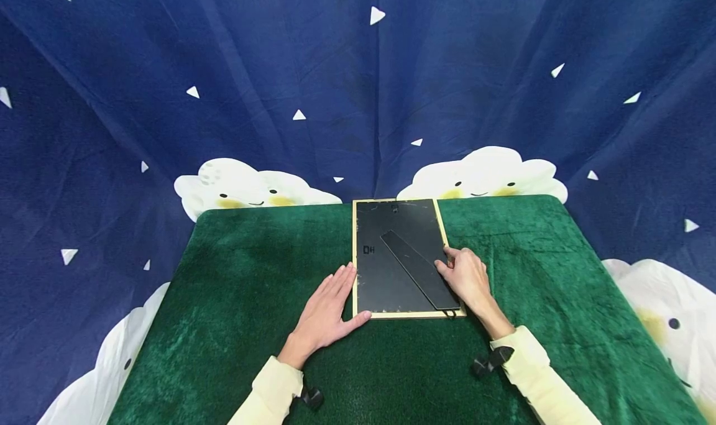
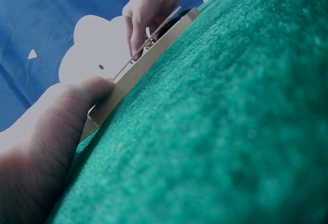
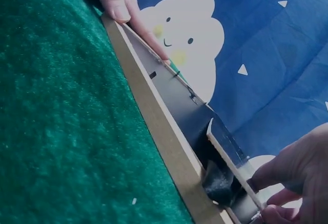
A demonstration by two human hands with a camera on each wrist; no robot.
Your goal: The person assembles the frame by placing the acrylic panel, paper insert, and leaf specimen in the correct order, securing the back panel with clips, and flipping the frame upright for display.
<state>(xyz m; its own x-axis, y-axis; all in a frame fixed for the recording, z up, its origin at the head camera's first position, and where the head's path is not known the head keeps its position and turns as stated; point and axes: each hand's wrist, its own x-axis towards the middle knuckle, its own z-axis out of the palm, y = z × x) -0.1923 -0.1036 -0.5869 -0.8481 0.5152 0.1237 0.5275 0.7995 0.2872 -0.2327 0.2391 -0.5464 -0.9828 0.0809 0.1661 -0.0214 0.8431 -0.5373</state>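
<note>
A picture frame (image 1: pixel 409 315) with a light wooden rim lies face down, its black backing board (image 1: pixel 380 288) upward. A black easel leg (image 1: pixel 418 273) slants across the board; the right wrist view shows the leg (image 3: pixel 228 155) raised off it, with a dark strap (image 3: pixel 218 183) underneath. My left hand (image 1: pixel 324 313) rests along the left rim with straight fingers, thumb on the near left corner. With bent fingers, my right hand (image 1: pixel 468 281) grips the right rim, thumb over the board beside the leg. Its fingertips are partly hidden in the right wrist view.
Green plush cloth (image 1: pixel 252 276) covers the table under the frame. Behind it hangs a dark blue curtain (image 1: pixel 313 58) with white triangles and smiling clouds. Black straps with small devices (image 1: pixel 313 399) sit at both wrists, by the pale yellow sleeves (image 1: pixel 274 388).
</note>
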